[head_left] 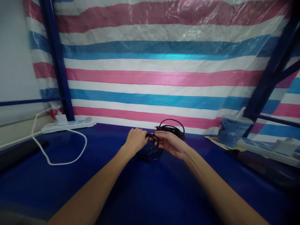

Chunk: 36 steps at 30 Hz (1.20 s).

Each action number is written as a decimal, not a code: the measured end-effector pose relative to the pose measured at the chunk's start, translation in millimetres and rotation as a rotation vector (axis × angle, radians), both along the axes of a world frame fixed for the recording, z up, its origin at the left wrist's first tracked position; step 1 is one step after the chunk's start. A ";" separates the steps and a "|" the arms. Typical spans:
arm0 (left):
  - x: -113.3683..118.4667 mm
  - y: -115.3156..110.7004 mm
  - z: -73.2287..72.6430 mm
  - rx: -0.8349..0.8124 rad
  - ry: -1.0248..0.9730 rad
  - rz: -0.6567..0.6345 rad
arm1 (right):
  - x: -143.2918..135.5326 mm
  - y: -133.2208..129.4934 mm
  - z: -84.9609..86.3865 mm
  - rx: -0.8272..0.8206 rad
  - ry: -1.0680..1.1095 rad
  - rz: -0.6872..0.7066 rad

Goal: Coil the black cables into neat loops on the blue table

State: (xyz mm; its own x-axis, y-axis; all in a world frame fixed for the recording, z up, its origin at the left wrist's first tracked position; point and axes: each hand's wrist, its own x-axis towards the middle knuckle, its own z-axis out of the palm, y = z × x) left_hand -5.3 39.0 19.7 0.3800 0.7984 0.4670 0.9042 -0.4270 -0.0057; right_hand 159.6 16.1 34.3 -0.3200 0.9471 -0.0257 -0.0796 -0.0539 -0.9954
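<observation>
A looped black cable (pixel 153 153) is between my two hands, its lower loops hanging at or resting on the dark blue tabletop (pixel 145 190). My left hand (pixel 136 139) is closed round the cable's upper left part, knuckles up. On the other side, my right hand (pixel 170 143) has its fingers bent against the cable near a small light-coloured bit at the top of the loops. Just behind my right hand lies a second coil of black cable (pixel 174 128), with one loop standing up.
At the left are a white power strip (pixel 77 124) with a plugged-in adapter, a looping white cord (pixel 85 143) and a black flat object (pixel 18 154). A blue cup (pixel 232 129), another power strip (pixel 260 148) and a dark object (pixel 262 165) sit right. Striped sheeting stands behind.
</observation>
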 end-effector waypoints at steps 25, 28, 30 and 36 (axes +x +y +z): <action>25.1 -12.1 3.1 -0.699 -0.983 -0.321 | 9.8 -1.3 3.6 0.200 -0.299 0.148; 25.8 -8.8 1.7 -0.891 -1.454 -0.321 | 4.0 -0.4 1.5 0.209 -0.158 0.111; 22.1 -3.3 2.0 -0.875 -1.642 -0.271 | -1.6 -2.2 0.6 0.243 -0.058 0.083; 4.9 12.1 9.1 -0.740 -1.799 -0.170 | -23.9 -16.3 -8.1 0.713 -0.372 0.197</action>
